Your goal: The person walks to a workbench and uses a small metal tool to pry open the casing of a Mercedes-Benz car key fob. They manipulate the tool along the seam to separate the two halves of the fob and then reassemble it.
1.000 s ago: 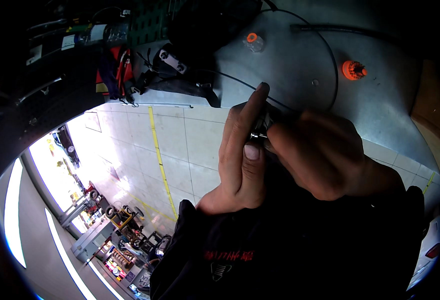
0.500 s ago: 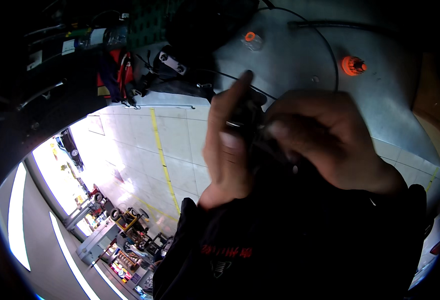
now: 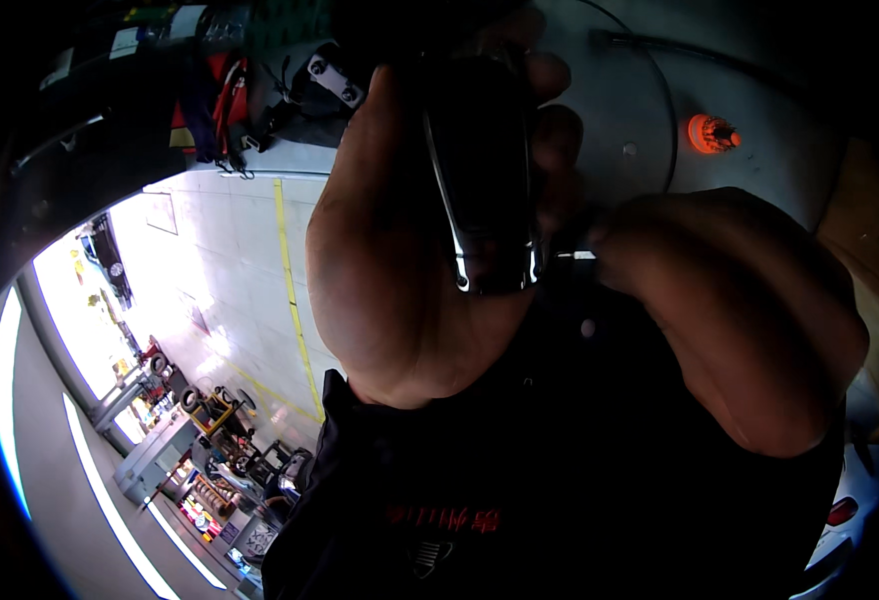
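My left hand (image 3: 390, 270) is closed around a dark oblong key fob (image 3: 480, 190) with shiny chrome edges. It is held up close, its lower end lying over the palm and the fingers curled along its right side. Beside that lower end, my right hand (image 3: 740, 310) is closed, with the thumb and fingers pinched at a small bright metal piece (image 3: 575, 256). What this piece is, and whether it touches the fob, I cannot tell in the dark. Deep shadow hides most of the fob's face.
A grey worktop (image 3: 630, 110) carries an orange ribbed cap-like part (image 3: 714, 134), a black hose (image 3: 700, 52) and a thin dark cable. A cardboard box (image 3: 860, 200) stands at the right. Tool drawers (image 3: 70, 140) and a red bag (image 3: 222, 100) are at the left, above a pale floor (image 3: 230, 240).
The left hand has come up and closer, turning so the fob's long side shows. My right hand has moved right and slightly lower, away from the left fingers. The small clear bottle is now hidden.
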### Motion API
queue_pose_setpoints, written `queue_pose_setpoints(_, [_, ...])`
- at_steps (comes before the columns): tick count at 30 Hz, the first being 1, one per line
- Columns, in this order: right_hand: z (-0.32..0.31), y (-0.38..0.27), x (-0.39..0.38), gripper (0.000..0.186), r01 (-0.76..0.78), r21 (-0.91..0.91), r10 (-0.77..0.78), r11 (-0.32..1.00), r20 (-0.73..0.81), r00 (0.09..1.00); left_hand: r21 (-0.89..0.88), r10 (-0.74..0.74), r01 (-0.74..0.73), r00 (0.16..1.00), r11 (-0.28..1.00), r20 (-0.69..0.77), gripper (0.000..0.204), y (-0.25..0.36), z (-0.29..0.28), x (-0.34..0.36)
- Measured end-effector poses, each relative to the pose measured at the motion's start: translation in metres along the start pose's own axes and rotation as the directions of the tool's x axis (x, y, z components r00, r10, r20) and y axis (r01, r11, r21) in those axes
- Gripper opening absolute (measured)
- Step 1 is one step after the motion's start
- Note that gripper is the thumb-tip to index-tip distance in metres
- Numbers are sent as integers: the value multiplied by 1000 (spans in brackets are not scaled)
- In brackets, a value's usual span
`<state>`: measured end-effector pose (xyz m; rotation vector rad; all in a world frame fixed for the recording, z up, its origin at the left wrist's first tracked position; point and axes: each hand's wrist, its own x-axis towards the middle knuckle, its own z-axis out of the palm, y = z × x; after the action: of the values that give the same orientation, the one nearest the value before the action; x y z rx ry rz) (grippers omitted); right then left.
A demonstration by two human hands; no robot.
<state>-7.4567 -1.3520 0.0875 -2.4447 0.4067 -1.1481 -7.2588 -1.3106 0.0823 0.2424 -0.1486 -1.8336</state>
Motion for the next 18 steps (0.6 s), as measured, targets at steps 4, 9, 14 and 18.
queue_pose_setpoints(4, [2, -15, 13, 15, -25, -56, 28, 998, 53, 998, 1, -22, 22, 1000, 1000, 19, 50, 0, -3, -9])
queue_pose_setpoints(9, [7, -30, 14, 14, 18, -114, -17, 993, 16, 1000, 6, -41, 40, 998, 999, 39, 47, -1, -3, -22])
queue_pose_setpoints(14, [29, -38, 11, 9, 135, -303, -173, 943, -104, 979, 13, -46, 45, 998, 999, 49, 44, -2, -7, -37])
queue_pose_setpoints(18, [24, -41, 18, 6, 237, -290, -226, 927, 73, 971, 7, -63, 63, 998, 998, 27, 42, -2, -10, -47])
